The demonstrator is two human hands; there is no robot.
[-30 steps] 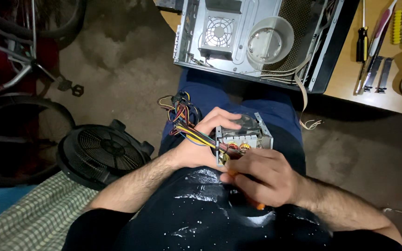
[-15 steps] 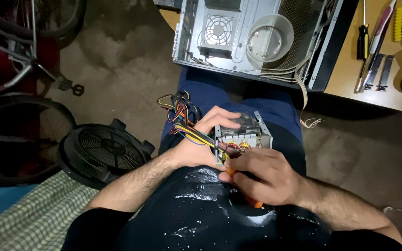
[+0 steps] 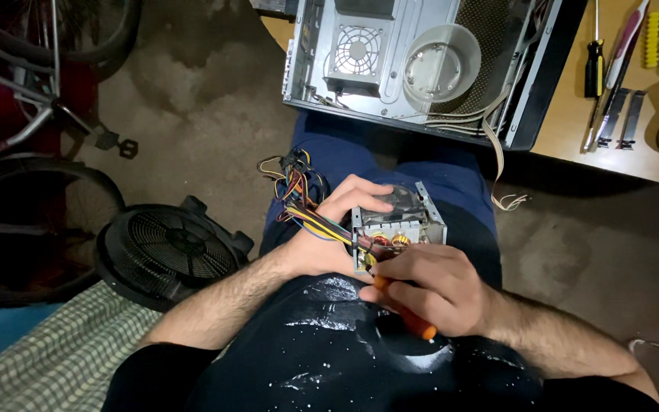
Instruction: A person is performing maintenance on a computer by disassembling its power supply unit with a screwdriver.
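Left hand (image 3: pixel 337 233) clasping an open grey metal power-supply box (image 3: pixel 398 225) on the lap, right hand (image 3: pixel 429 290) gripping an orange-handled screwdriver (image 3: pixel 413 322) against it, multicoloured wire bundle (image 3: pixel 299 194) alongside, open silver computer case (image 3: pixel 421 61) on a wooden table (image 3: pixel 573 130) above

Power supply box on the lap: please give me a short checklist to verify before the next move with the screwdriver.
1. Left hand steadies the power supply box: ok.
2. Right hand grips the orange-handled screwdriver: ok.
3. Screwdriver tip seated on a screw: cannot tell, fingers hide it.
4. Coloured wires clear of the tool: ok, they trail to the left.
5. Box rests level on the lap: cannot tell.
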